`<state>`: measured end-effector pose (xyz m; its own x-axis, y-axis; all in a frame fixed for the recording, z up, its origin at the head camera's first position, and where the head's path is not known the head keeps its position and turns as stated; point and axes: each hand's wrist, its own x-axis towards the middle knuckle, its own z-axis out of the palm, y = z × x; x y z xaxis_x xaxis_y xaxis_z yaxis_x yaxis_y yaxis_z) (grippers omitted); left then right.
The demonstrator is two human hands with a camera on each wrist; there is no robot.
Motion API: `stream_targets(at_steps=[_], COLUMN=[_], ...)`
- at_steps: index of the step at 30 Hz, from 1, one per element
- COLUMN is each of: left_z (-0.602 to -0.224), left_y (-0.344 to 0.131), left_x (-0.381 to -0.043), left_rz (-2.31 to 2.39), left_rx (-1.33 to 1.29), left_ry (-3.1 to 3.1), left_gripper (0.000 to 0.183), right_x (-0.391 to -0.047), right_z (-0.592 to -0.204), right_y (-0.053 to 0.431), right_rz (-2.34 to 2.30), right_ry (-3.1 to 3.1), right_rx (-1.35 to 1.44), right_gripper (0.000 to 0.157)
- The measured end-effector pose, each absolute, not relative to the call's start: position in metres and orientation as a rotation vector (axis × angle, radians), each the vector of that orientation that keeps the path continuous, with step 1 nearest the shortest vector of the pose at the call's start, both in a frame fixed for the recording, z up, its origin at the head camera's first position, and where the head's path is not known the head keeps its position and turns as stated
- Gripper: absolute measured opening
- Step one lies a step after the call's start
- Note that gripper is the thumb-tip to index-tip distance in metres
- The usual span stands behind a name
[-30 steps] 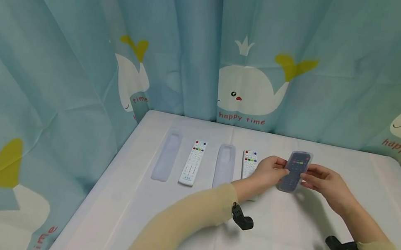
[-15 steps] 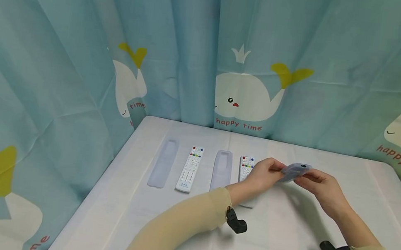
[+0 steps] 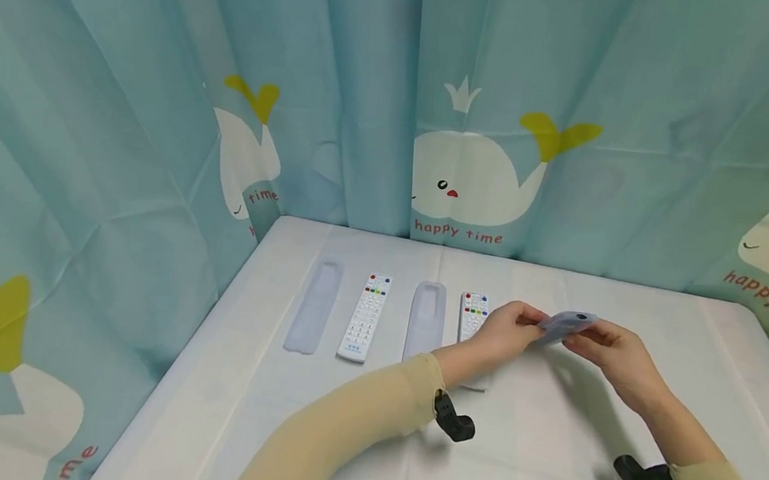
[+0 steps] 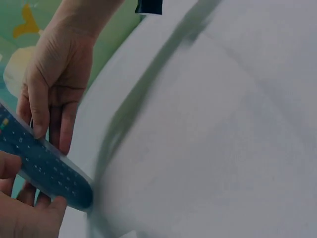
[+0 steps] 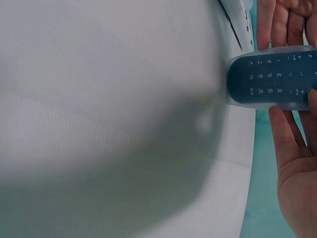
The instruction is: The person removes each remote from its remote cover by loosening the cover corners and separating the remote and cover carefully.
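Note:
Both hands hold a dark blue remote control [image 3: 567, 323] inside a translucent remote cover, raised above the right part of the table. My left hand [image 3: 504, 333] grips its left edge, and my right hand [image 3: 621, 364] grips the right edge. It is tilted, so the head view catches it nearly end-on. In the left wrist view, the remote's buttons [image 4: 44, 166] show through the cover, with the left hand [image 4: 27, 218] below and the right hand [image 4: 59, 74] above. Its rounded lower end [image 5: 242, 82] fills the cover in the right wrist view.
On the white table [image 3: 515, 464], left to right, lie a translucent cover [image 3: 314, 307], a white remote [image 3: 364, 318], another translucent cover [image 3: 426, 317] and a second white remote [image 3: 473, 311]. The left arm partly hides the last two. A blue whale-print curtain [image 3: 359, 93] hangs behind.
The covered remote has tipped from showing its button face to nearly end-on in the head view. Both hands have kept their hold. Over the last half second hardly anything has moved.

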<state>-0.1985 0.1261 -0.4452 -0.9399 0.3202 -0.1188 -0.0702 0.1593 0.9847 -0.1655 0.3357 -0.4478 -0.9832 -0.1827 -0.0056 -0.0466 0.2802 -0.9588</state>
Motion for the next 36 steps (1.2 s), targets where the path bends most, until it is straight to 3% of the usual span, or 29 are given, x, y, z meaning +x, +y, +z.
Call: stream_targets(at_steps=[8, 16, 24, 27, 32, 36], left_z=[-0.437, -0.439, -0.447, -0.448, -0.449, -0.452], left_y=[0.134, 0.128, 0.13, 0.13, 0.13, 0.13], left_x=[-0.189, -0.186, -0.187, -0.187, -0.185, -0.181], left_rz=[2.057, 2.213, 2.157, 2.128, 2.08, 2.027], left_rx=[-0.19, -0.33, -0.388, -0.402, -0.4, -0.404], left_ry=[1.744, 1.176, 1.168, 1.171, 1.203, 1.249], left_gripper=[0.02, 0.022, 0.025, 0.029, 0.03, 0.028], right_x=[-0.16, -0.159, -0.157, -0.157, -0.16, -0.161], right_z=[-0.447, -0.447, -0.443, -0.441, -0.44, -0.442], right_y=[0.341, 0.341, 0.341, 0.341, 0.337, 0.332], right_rz=[-1.674, -1.622, -1.657, -1.698, -1.642, -1.592], right_ry=[2.478, 2.462, 2.32, 2.258, 2.159, 2.094], right_rx=[-0.203, -0.258, -0.249, -0.167, -0.005, 0.018], right_gripper=[0.031, 0.036, 0.036, 0.044, 0.07, 0.073])
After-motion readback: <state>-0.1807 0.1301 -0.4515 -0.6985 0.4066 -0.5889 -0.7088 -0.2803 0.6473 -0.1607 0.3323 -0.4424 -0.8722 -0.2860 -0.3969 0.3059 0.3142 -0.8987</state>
